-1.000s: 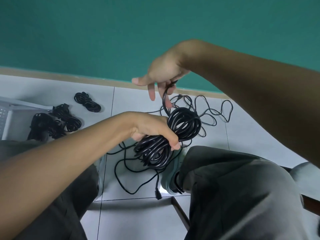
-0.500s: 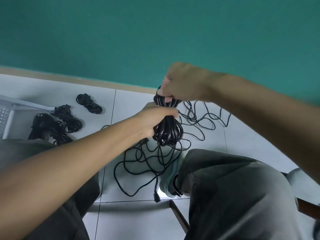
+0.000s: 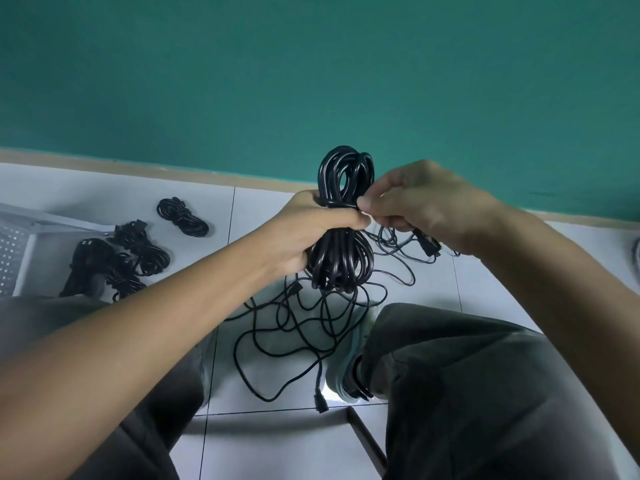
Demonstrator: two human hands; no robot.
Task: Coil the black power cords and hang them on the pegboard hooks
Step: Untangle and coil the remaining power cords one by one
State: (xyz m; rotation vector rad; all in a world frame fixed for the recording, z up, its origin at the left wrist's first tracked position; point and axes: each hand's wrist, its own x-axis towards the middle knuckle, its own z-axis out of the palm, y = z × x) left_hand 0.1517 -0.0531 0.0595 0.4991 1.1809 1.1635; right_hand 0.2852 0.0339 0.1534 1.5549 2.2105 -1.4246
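The left hand (image 3: 320,230) is wrapped tight around the middle of a thick bundle of black cord (image 3: 343,258). The bundle stands up and down in the fist. One round loop sticks out above the hand, and more loops hang below it. The right hand (image 3: 426,206) is just beside the bundle. Its thumb and fingers pinch one strand of the cord that crosses the bundle at the top of the left fist. A black plug (image 3: 427,242) hangs under the right hand.

Below both hands, a long loose cord (image 3: 287,337) lies in messy loops on the white tile floor (image 3: 263,209). It lies between the person's knees, and one end has a small plug (image 3: 318,403) near a pale shoe (image 3: 341,379).

To the left, three tied cord bundles (image 3: 138,251) lie on the floor, well apart from the hands. Next to them is a white board with small holes (image 3: 12,251). A green wall (image 3: 311,71) stands behind it all.
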